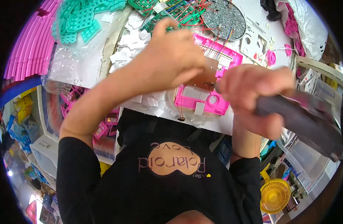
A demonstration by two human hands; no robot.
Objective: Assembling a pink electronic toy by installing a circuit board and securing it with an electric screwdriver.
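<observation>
A brown circuit board (205, 77) lies across a pink plastic housing (201, 102) on the white worktable, with thin coloured wires (215, 50) running from its far side. My right hand (257, 95) is wrapped round a dark electric screwdriver (302, 119), whose tip end points left to the board's right edge. Motion blurs both the tool and that hand. Over the board's left part, my left hand (177, 56) has its fingers curled in and its thumb side low by the board. What it pinches, if anything, is hidden.
Beyond the housing are a round tray of small screws (223, 18) and green circuit boards (149, 7). White paper pieces (132, 39) lie left, near teal plastic trays (80, 18) and stacked pink parts (31, 41). A white panel (253, 41) lies at right; a yellow fan (275, 196) stands below.
</observation>
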